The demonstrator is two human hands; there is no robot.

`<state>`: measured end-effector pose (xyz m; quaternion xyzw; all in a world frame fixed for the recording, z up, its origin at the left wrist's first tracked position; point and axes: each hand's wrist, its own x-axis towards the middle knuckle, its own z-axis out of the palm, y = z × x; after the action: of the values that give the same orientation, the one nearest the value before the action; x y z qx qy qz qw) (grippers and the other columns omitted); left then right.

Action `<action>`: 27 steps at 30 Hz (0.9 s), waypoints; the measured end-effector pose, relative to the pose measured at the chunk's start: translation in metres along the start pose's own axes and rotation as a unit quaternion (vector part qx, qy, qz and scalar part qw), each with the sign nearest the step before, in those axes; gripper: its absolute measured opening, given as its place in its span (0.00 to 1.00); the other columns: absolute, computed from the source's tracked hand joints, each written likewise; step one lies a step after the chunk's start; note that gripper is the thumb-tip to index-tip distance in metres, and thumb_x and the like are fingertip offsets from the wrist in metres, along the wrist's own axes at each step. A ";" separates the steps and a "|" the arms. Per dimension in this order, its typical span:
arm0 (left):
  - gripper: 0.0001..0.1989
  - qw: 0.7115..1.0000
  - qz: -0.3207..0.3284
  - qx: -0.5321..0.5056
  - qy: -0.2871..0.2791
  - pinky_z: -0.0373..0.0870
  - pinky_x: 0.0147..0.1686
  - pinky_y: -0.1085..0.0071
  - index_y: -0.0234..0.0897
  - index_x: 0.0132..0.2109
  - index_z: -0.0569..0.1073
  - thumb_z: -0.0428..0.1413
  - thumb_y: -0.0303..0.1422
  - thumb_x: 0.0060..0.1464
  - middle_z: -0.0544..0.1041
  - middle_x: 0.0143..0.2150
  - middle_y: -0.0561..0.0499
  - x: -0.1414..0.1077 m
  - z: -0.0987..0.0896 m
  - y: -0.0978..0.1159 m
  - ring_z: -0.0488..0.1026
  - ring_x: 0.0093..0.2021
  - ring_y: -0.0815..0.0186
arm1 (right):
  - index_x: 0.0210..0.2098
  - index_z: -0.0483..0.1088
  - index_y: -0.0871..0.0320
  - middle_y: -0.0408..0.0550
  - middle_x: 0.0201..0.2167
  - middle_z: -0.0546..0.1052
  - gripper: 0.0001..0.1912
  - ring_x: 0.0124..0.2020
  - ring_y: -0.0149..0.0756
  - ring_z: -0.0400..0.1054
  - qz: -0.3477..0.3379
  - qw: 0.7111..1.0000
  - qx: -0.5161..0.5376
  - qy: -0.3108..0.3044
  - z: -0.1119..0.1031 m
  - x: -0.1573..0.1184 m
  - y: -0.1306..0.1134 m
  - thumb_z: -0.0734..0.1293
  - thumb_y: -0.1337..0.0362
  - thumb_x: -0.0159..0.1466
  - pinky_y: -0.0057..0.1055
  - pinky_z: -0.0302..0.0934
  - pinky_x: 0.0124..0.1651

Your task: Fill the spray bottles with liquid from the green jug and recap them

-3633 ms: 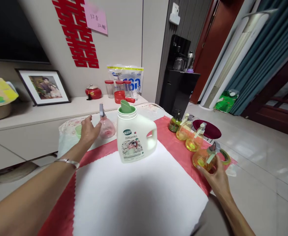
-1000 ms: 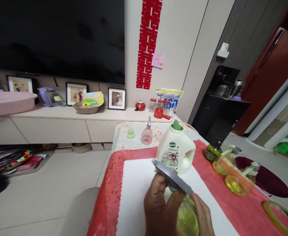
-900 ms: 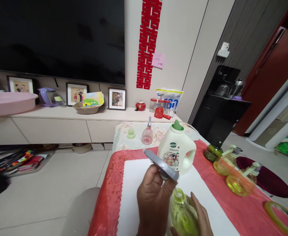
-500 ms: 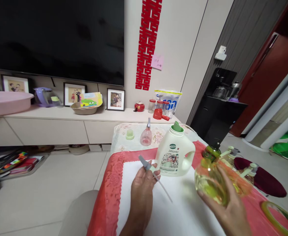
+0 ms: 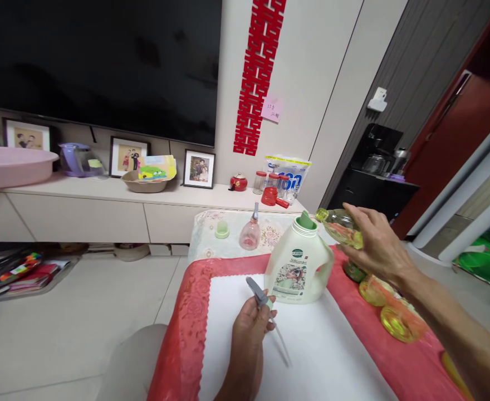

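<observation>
My left hand (image 5: 250,326) pinches a grey and pale green pump head (image 5: 260,293), its thin dip tube slanting down to the right over the white sheet. My right hand (image 5: 378,245) grips a small clear yellow-tinted bottle (image 5: 342,227), tipped almost on its side. The bottle's neck points left, beside the green spout (image 5: 306,219) in the mouth of a pale green detergent jug (image 5: 299,273). Whether liquid is flowing, I cannot tell. That jug stands upright on the table. Behind it, to the left, are a pink bottle (image 5: 250,235) with a grey top and a light green cap (image 5: 222,229).
Yellow bottles (image 5: 397,324) and a dark green one (image 5: 353,272) stand at the right, partly behind my forearm. Red plastic (image 5: 190,312) covers the table around the white sheet. A cabinet (image 5: 82,217) runs behind, with red-lidded jars (image 5: 260,182) and picture frames.
My right hand has raised the yellow-tinted bottle from low at the right and tipped it toward the jug's mouth. My left hand, still pinching the pump head, has shifted slightly right and down.
</observation>
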<state>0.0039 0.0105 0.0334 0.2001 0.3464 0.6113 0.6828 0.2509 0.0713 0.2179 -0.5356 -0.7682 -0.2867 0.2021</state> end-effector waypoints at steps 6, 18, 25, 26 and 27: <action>0.25 1.000 -0.002 -0.008 0.009 0.67 0.36 0.71 0.35 0.44 0.80 0.72 0.44 0.40 0.80 0.49 0.40 0.000 0.000 -0.001 0.74 0.37 0.64 | 0.68 0.55 0.62 0.62 0.57 0.66 0.36 0.55 0.53 0.60 -0.080 0.992 -0.073 -0.064 -0.014 0.024 0.003 0.65 0.64 0.61 0.46 0.66 0.51; 0.25 1.000 -0.016 -0.009 0.006 0.67 0.38 0.70 0.36 0.46 0.79 0.71 0.43 0.41 0.79 0.50 0.41 -0.001 0.000 0.001 0.74 0.38 0.65 | 0.65 0.61 0.54 0.59 0.55 0.69 0.33 0.54 0.51 0.62 -0.207 0.958 -0.176 -0.091 -0.034 0.061 -0.002 0.60 0.76 0.61 0.40 0.62 0.41; 0.25 1.000 -0.023 -0.013 0.000 0.66 0.38 0.70 0.36 0.46 0.80 0.71 0.43 0.41 0.79 0.50 0.42 -0.002 0.000 0.000 0.74 0.38 0.65 | 0.62 0.63 0.55 0.59 0.56 0.69 0.31 0.59 0.54 0.59 -0.249 0.941 -0.213 -0.087 -0.045 0.072 -0.013 0.57 0.78 0.61 0.44 0.61 0.45; 0.25 1.000 -0.024 -0.014 -0.001 0.66 0.38 0.70 0.36 0.46 0.80 0.71 0.43 0.41 0.79 0.50 0.41 -0.002 0.000 0.000 0.74 0.38 0.65 | 0.62 0.63 0.54 0.58 0.57 0.69 0.30 0.60 0.54 0.59 -0.253 0.940 -0.214 -0.088 -0.046 0.073 -0.015 0.57 0.78 0.61 0.45 0.60 0.46; 0.26 1.000 -0.025 -0.016 -0.001 0.66 0.38 0.70 0.36 0.46 0.79 0.71 0.43 0.41 0.79 0.50 0.41 -0.001 0.000 0.000 0.74 0.38 0.65 | 0.61 0.63 0.54 0.58 0.57 0.69 0.30 0.60 0.54 0.59 -0.255 0.939 -0.215 -0.088 -0.047 0.073 -0.016 0.57 0.78 0.61 0.46 0.60 0.47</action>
<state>0.0038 0.0093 0.0341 0.1811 0.3410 0.5989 0.7016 0.2104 0.0881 0.2949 -0.3754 -0.8139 -0.4385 -0.0665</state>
